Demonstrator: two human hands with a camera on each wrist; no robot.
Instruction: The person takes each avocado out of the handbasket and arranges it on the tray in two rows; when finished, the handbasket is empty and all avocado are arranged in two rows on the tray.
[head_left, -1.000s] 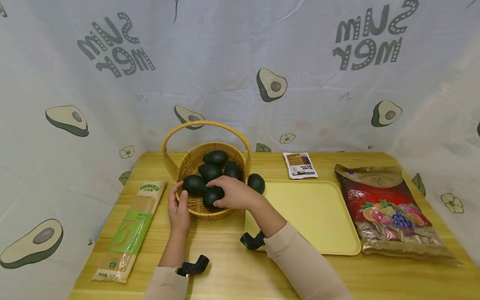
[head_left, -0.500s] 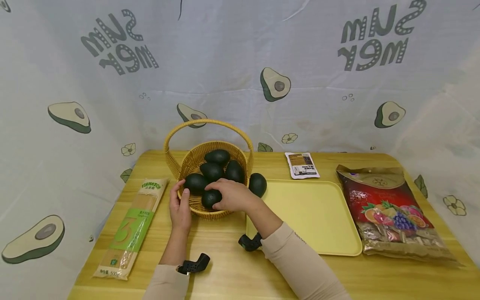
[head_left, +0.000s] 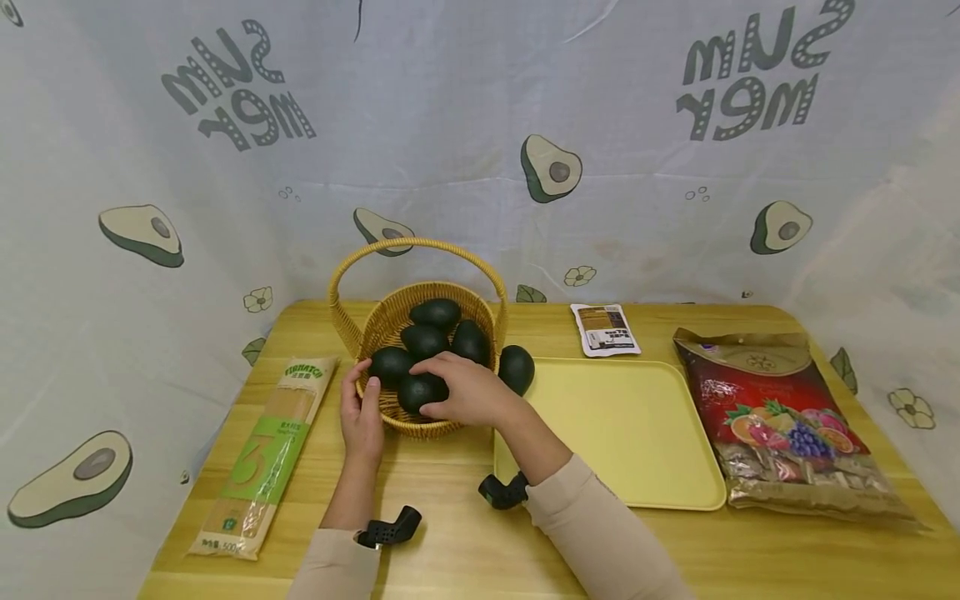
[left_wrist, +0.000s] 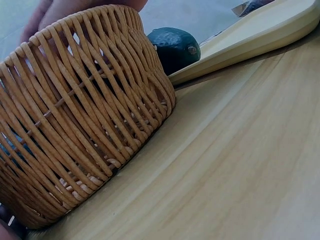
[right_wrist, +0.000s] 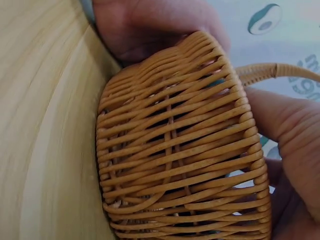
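A wicker basket (head_left: pixel 420 430) with a tall handle stands on the table, holding several dark green avocados. My left hand (head_left: pixel 363 421) grips its left rim, with the thumb at the near edge and the fingers along the outer side. My right hand (head_left: pixel 468 390) reaches over the front right rim and holds an avocado (head_left: pixel 415 394) at the front of the basket. In the left wrist view the basket's woven wall (left_wrist: pixel 95 105) hides most of the hands. Seen from the right wrist, my right hand (right_wrist: pixel 295 145) is over the rim and the avocado is hidden.
One more avocado (head_left: pixel 517 371) lies right of the basket, at the corner of a yellow tray (head_left: pixel 615 433). A spaghetti pack (head_left: pixel 270 454) lies at left. A small white packet (head_left: pixel 605 330) lies behind the tray, and a red candy bag (head_left: pixel 772 417) to its right.
The avocado in my right hand has shifted slightly left within the basket. My left hand keeps its place on the rim. The view has shifted a little.
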